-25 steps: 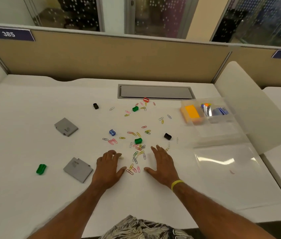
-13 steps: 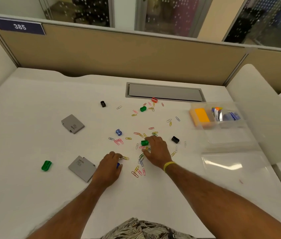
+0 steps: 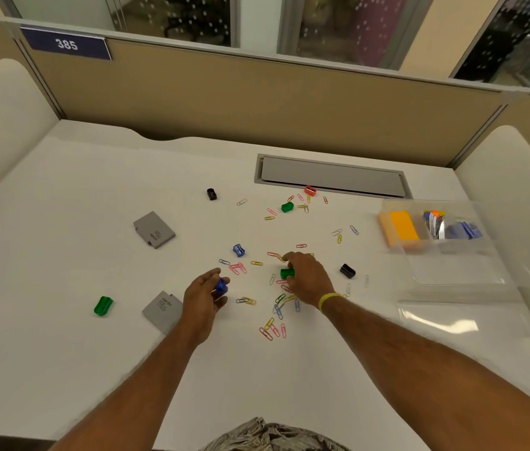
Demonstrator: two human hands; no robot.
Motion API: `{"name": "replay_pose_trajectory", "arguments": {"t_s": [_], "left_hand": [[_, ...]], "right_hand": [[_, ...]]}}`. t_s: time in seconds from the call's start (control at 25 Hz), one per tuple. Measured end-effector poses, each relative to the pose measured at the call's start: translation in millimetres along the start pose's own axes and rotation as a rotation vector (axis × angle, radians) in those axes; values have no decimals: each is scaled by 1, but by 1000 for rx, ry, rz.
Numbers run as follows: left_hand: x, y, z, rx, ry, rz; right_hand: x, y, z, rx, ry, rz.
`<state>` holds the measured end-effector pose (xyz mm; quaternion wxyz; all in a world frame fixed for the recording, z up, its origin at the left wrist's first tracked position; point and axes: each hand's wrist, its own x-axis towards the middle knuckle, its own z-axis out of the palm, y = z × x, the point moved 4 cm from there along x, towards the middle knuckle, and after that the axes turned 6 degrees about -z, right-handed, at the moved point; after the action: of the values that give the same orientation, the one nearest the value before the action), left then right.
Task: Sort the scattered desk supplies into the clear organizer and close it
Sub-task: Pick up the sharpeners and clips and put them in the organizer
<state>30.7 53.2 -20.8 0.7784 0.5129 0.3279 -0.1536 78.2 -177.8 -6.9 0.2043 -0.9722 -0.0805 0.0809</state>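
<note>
Head view, entries read left to right.

- **Outlying green sharpener** [image 3: 103, 305]: lies on the desk [image 3: 62, 222], well left of the left hand, untouched.
- **Near grey box** [image 3: 163, 310]: just beside the left wrist, its near corner hidden by the forearm.
- **Far grey box** [image 3: 154, 229]: beyond and left of that hand.
- **Left hand** [image 3: 203, 296]: fingers and thumb curl round the held blue sharpener [image 3: 221, 286]. Whether the sharpener is clear of the desk cannot be told.
- **Loose blue sharpener** [image 3: 238, 250]: just beyond the left fingertips.
- **Paper clips** [image 3: 239, 268]: strewn between and around both hands, some under the right wrist.
- **Right hand** [image 3: 305, 278]: fingers bent down over the centre green sharpener [image 3: 287, 273] and apparently gripping it. The thumb is hidden.
- **Black sharpener** [image 3: 347, 270]: just right of the right hand.
- **Clear organizer** [image 3: 452, 265]: well right of the right hand, with the lid [image 3: 445, 323] laid open. An orange pad [image 3: 403, 229] sits in the far left compartment. The other contents are blurred.

**Step judged:** gathering sharpeners, one per hand. The task is at an early stage, with most supplies still loose.

**Next move:** carry both sharpeners rightward to one free compartment. The dividers are hard to make out through the clear plastic, so the drop needs care.
</note>
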Motion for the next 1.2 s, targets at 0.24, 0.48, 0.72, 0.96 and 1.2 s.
{"name": "replay_pose_trajectory", "arguments": {"t_s": [0.24,0.48,0.72,0.96,1.2], "left_hand": [[-6,-3,16,-179,-32,-122],[-7,-8,35,-181,-111,-145],[0,-8,20,-117,33,-213],[11,6,2,-31,114,-195],[25,20,-2,-138,106,-151]], "right_hand": [[-6,-26,-7,252,108,-46],[-18,-84,7,505,133,-199],[-3,-83,13,414,128,-155],[50,-69,14,229,65,8],[94,-78,25,43,-75,9]]}}
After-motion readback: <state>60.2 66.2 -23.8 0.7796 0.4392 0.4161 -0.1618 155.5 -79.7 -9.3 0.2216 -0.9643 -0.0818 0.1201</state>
